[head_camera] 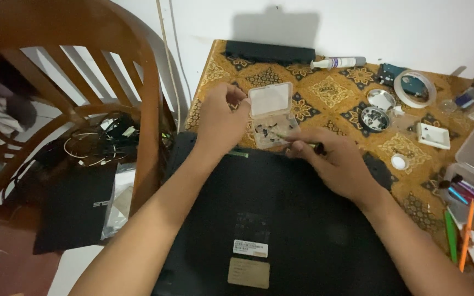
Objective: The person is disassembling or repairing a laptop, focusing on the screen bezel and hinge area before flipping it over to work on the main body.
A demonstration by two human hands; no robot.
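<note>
L hand [221, 118] is curled around the near-left corner of a small clear plastic box [272, 130], fingers closed on its edge, holding it steady w/ its hinged lid [270, 99] flipped up on the far side. Inside the box: tiny dark screws [266, 133], scattered. R hand [334, 162] sits just right of the box, fingers pinched shut on a thin tool [297, 141], prob. tweezers or a small screwdriver — too blurred to tell — w/ its tip reaching into the box. Both hands rest over the far edge of a black laptop [281, 230] lying bottom-up, directly under the forearms. Beyond the L hand, at the table's far edge, lies a long black battery pack [270, 52]. Right of the R hand: a small white round cap [399, 161], a round tin [374, 118] and a white square piece [433, 135]. Further off past the R hand, a tape roll [415, 89]. Well left of the L hand stands a wooden chair [138, 82].
</note>
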